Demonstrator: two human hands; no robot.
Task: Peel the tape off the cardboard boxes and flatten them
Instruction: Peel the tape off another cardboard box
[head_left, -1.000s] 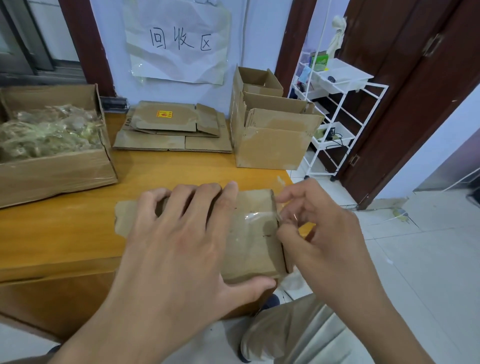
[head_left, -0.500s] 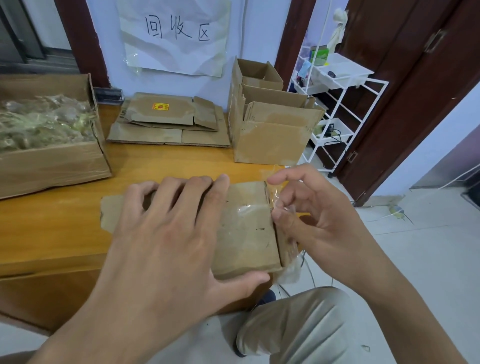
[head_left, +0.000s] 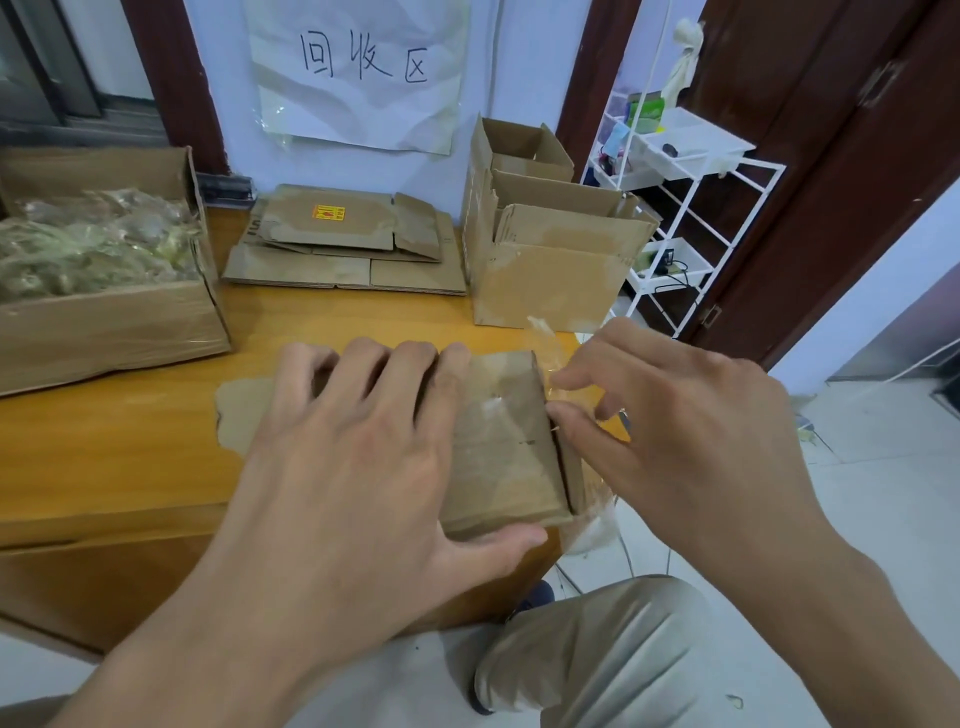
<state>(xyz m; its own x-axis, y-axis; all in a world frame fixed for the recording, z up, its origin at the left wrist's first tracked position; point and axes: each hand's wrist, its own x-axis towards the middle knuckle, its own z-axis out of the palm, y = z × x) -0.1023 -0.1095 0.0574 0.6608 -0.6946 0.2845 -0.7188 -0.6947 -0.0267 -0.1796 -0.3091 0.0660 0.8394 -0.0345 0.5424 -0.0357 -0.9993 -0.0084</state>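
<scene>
Pressing down flat, the left hand (head_left: 358, 467) had its fingers spread straight over the small cardboard box (head_left: 498, 447), thumb hooked on the near edge. That box sat at the worktop's (head_left: 130, 447) near right corner. The right hand (head_left: 675, 431) pinched a strip of clear tape (head_left: 545, 343) at the box's right edge. Flattened boxes (head_left: 348, 244) lay along the far edge.

A single head-worn wide-angle view looks forward and steeply down from the person's own seat, close over the near corner of the orange-brown wooden surface (head_left: 130, 447), facing the pale blue wall (head_left: 488, 67) beyond its far edge.
</scene>
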